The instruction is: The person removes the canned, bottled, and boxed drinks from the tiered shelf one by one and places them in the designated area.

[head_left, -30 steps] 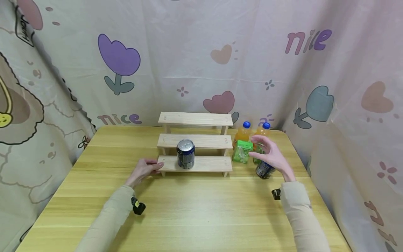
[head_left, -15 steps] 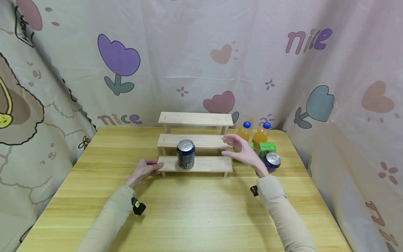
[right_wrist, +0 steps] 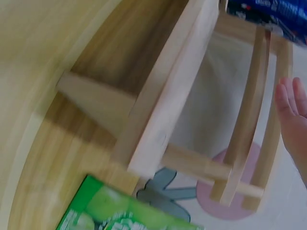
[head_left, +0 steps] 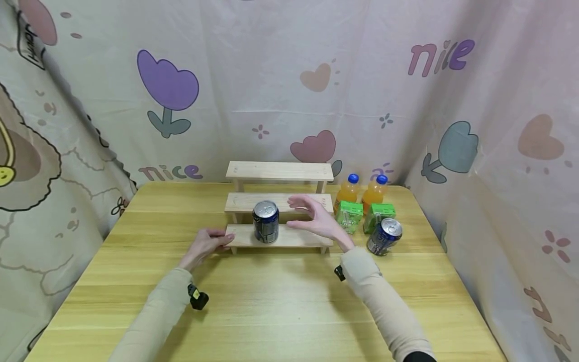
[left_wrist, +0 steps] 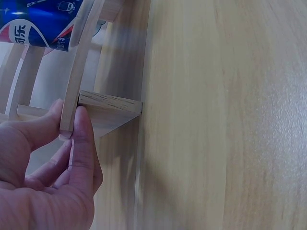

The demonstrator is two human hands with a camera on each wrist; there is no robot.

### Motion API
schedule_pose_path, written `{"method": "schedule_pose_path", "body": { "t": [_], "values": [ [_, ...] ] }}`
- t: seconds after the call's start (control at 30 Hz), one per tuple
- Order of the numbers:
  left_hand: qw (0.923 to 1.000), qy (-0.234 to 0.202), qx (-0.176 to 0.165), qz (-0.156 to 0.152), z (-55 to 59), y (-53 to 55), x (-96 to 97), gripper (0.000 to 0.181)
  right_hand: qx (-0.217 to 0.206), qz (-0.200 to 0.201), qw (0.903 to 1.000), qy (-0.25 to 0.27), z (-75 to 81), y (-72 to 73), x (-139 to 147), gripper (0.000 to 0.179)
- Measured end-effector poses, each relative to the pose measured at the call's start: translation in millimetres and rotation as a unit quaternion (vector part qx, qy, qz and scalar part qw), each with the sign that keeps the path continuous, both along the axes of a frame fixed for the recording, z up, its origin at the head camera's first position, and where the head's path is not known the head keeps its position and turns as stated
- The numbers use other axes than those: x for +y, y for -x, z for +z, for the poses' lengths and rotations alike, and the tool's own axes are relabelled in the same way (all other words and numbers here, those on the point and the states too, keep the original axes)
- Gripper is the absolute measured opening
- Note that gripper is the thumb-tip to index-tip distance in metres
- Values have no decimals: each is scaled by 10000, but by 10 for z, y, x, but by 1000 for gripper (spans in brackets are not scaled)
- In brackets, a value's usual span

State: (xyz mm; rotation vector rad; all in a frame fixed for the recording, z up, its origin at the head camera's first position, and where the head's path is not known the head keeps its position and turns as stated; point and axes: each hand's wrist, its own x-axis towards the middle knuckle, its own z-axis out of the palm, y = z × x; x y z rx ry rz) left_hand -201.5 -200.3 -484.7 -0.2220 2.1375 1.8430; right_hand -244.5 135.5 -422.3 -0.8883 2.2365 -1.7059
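Observation:
A three-tier wooden shelf (head_left: 307,236) stands on the table. My left hand (head_left: 207,246) pinches the left end of its lowest board between thumb and fingers, as the left wrist view (left_wrist: 57,163) also shows. On that board a dark blue soda can (head_left: 266,222) stands upright, left of the middle. My right hand (head_left: 315,218) hovers over the right half of the shelf, thumb and fingers spread apart around nothing, a little to the right of the can. In the right wrist view its fingertips (right_wrist: 290,96) show at the right edge, and the can (right_wrist: 278,17) is cut off at the top.
Right of the shelf stand two orange drink bottles (head_left: 347,193) with blue caps. Two green drink cartons (head_left: 349,217) are in front of them. A second dark blue can (head_left: 384,237) sits nearest me there. A patterned curtain (head_left: 253,90) hangs behind the table.
My right hand has moved left, from over the cartons and second can to beside the can on the shelf. My left hand has stayed on the board.

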Motion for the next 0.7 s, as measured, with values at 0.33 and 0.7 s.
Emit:
{"method": "schedule_pose_path", "body": {
  "t": [0.33,0.7],
  "values": [
    [10000,37,-44,-9,-16,9,-6,54,-73,34,9996,-265,-33,-8,-371,70],
    [10000,-37,23,-61,-7,7,3,57,413,-415,9965,-589,-93,-32,-613,74]
  ]
}}
